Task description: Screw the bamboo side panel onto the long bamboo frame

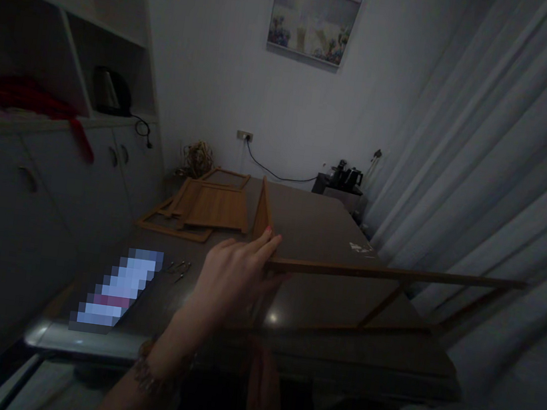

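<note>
My left hand [234, 274], a bracelet on its wrist, grips the near end of a long wooden frame [395, 273]. The frame stands on edge over the dark table [321, 228] and reaches to the right past the table's edge. Its lower rail [353, 326] lies close to the tabletop. My right hand [263, 392] is low at the table's near edge, below the frame's end. It is in deep shadow, and its fingers and whatever they touch are unclear.
A stack of flat wooden panels and frames [207, 210] lies at the table's far left, with one panel [263, 210] upright beside it. Small screws [179, 266] and a blurred object [116, 288] lie near the left edge. Cabinets [25, 213] stand left, curtains [500, 167] right.
</note>
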`<state>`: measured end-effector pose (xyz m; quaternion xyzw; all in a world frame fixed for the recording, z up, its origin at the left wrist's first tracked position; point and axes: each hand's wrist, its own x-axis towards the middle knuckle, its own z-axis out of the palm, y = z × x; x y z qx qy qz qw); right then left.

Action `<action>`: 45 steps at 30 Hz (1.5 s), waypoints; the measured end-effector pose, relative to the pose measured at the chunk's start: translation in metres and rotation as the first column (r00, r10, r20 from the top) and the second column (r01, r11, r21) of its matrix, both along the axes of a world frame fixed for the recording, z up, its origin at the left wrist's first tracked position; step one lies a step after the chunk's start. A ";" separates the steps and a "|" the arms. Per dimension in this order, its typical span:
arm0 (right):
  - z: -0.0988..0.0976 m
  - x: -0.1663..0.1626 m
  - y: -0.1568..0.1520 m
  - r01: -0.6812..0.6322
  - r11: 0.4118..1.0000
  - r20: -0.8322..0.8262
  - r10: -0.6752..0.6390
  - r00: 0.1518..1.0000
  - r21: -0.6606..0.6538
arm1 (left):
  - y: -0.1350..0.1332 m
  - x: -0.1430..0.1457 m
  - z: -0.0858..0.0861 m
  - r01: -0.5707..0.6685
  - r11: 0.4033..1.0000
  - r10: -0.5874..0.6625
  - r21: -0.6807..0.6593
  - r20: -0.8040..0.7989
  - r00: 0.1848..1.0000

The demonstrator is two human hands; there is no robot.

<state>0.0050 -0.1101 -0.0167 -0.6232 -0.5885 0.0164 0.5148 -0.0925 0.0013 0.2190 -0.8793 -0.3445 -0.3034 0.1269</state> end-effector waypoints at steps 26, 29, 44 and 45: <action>0.010 -0.005 -0.003 0.225 0.970 0.141 -0.211 0.967 -0.093 | -0.001 0.000 0.000 -0.003 1.000 0.003 0.015 -0.009 1.000; 0.010 -0.012 -0.002 0.210 0.956 -0.006 -0.216 0.976 -0.204 | 0.000 0.000 -0.001 -0.006 1.000 0.006 0.028 -0.008 1.000; -0.003 0.009 -0.005 0.009 1.000 0.284 -0.015 0.959 0.023 | 0.000 0.001 0.000 -0.005 0.999 0.005 0.050 -0.008 1.000; -0.004 0.010 -0.006 -0.010 1.000 0.280 0.006 0.960 0.013 | 0.000 0.001 0.001 -0.005 0.999 0.005 0.050 -0.010 1.000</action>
